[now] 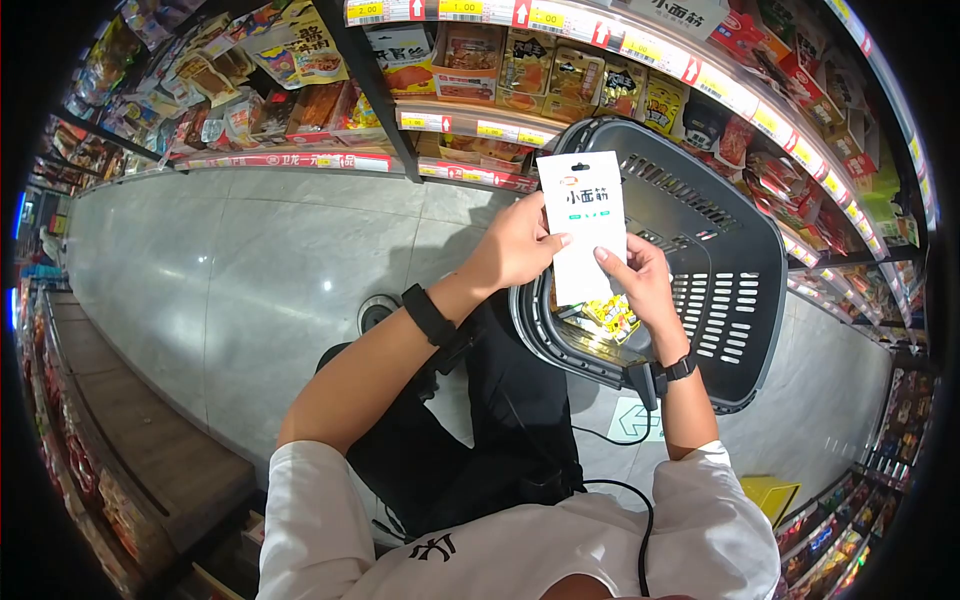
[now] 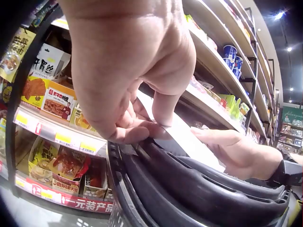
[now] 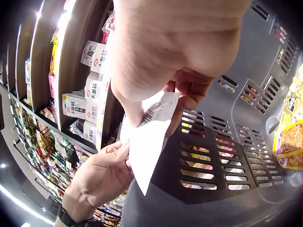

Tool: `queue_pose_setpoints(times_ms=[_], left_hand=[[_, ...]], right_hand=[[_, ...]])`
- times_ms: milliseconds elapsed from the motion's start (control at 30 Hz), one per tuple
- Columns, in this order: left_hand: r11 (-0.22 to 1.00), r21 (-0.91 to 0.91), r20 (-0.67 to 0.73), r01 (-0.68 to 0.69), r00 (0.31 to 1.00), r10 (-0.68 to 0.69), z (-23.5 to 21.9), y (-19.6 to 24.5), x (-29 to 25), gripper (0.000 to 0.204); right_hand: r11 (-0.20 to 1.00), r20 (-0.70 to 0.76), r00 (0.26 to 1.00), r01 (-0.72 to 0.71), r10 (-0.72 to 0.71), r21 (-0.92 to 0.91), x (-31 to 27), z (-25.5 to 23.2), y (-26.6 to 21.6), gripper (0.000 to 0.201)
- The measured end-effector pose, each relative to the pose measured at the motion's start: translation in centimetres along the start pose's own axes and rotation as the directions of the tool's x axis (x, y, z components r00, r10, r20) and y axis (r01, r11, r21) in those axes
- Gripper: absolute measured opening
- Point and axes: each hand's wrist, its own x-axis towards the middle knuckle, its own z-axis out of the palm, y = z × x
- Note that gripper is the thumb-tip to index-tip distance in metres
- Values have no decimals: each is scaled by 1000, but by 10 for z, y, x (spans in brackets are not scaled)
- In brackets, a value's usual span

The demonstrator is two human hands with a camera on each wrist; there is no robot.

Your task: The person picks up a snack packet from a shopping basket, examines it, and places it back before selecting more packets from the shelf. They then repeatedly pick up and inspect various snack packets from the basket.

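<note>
A flat white snack packet (image 1: 583, 235) with dark Chinese lettering and a hanging hole is held upright between both hands. My left hand (image 1: 515, 245) pinches its left edge, thumb on the front and fingers behind. From the lower right side my right hand (image 1: 645, 280) grips it, the thumb lying across the front. In the right wrist view a barcode shows near the right thumb on the packet (image 3: 151, 137). Below the packet stands a dark grey shopping basket (image 1: 765, 310) with slotted walls. Yellow snack packs (image 1: 612, 322) lie inside it, partly hidden by the packet and right hand.
Shelves of packaged snacks (image 1: 575, 75) with a price-tag rail (image 1: 600, 32) rise just beyond the basket. White boxes (image 3: 78, 106) stand on a shelf in the right wrist view. To the left runs a grey tiled floor (image 1: 270, 260), bordered by a brown ledge (image 1: 140, 410).
</note>
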Motion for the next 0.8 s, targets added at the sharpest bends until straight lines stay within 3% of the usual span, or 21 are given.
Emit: queue_pose_setpoints(times_ms=[167,267,367,467,800], left_hand=[[1000,-18,5,-21,1000,21,0,-1,0,42],[998,63,-2,10,1000,-9,-1,0,0,42],[999,28,-85,-31,996,33,1,-1,-1,36],[995,98,-18,0,1000,2,-1,2,-2,41],[996,90,-11,6,1000,-5,-2,2,-1,40]], right_hand=[[1000,3,1000,-1,1,-3,0,0,-1,32],[1000,2,1000,1,-1,0,0,1,-2,32],[1000,3,1000,-3,3,-3,0,2,-3,32],[1000,4,1000,-3,4,-1,-1,2,-3,32],[1000,7,1000,-14,14,-13,0,1,0,31]])
